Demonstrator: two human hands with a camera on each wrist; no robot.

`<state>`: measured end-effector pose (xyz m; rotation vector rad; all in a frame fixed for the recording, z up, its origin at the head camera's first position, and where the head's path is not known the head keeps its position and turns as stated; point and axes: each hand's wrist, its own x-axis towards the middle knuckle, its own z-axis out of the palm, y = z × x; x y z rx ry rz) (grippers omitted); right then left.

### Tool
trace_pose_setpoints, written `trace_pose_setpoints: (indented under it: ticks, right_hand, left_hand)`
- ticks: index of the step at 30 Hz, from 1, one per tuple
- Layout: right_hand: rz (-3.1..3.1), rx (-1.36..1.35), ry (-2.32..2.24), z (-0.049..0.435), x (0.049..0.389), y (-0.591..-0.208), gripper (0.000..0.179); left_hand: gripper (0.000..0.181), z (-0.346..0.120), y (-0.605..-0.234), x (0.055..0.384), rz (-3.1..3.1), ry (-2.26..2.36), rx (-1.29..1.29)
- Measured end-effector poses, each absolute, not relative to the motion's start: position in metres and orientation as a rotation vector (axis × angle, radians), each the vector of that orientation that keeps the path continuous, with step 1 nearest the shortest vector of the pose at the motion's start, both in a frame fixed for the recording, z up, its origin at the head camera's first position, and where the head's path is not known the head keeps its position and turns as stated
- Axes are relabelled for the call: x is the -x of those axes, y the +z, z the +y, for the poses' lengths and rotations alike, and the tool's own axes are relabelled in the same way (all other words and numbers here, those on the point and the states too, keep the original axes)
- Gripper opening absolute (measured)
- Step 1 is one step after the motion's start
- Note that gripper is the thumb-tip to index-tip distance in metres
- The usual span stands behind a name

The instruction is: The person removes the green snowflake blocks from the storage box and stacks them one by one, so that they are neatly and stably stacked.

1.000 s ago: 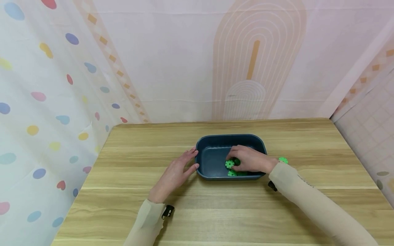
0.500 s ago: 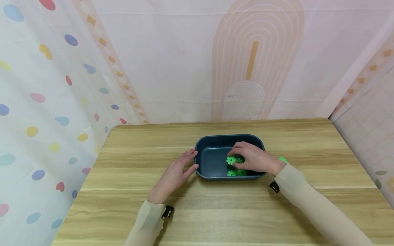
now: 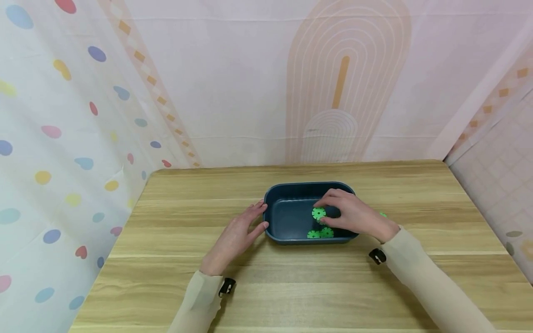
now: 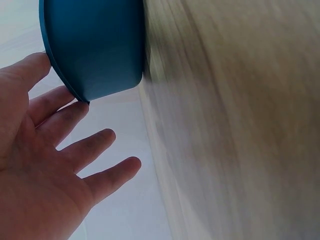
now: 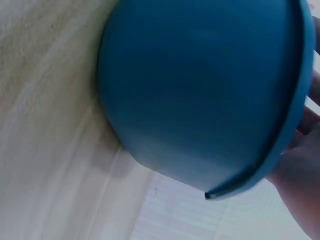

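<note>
A dark blue rectangular bin (image 3: 287, 219) with rounded corners stands on the table. At its left end my left hand (image 3: 235, 233) touches the rim with fingertips and thumb, fingers fairly straight; the left wrist view shows the same hand (image 4: 55, 135) against the outer wall. My right hand (image 3: 354, 213) reaches over the right end and pinches a green notched disc (image 3: 318, 213), like a snowflake building piece, between thumb and finger. Below it in the bin lie more green notched discs (image 3: 326, 232). The bin wall hides most of the right hand (image 5: 300, 165) in the right wrist view.
Another green piece (image 3: 383, 214) lies on the wooden table (image 3: 300, 286) right of the bin, mostly hidden behind the right hand. A patterned curtain (image 3: 233, 83) hangs behind the table's far edge. Black wrist-camera mounts (image 3: 226, 286) sit at both cuffs.
My right hand has shifted a little right and away from me, the green disc moving with it. More of the discs lying below now shows. The left hand and bin have stayed put.
</note>
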<state>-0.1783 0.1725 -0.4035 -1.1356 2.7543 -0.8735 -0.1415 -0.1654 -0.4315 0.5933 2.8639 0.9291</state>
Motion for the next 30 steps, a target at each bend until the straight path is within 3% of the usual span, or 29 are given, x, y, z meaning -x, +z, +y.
trace_pose_setpoints:
  ticks: [30]
  right_hand:
    - [2.931,1.03,-1.06,0.211,0.16,-0.404,0.033]
  left_hand:
    - [0.054,-0.166,-0.433,0.141,2.86,0.958,-0.609]
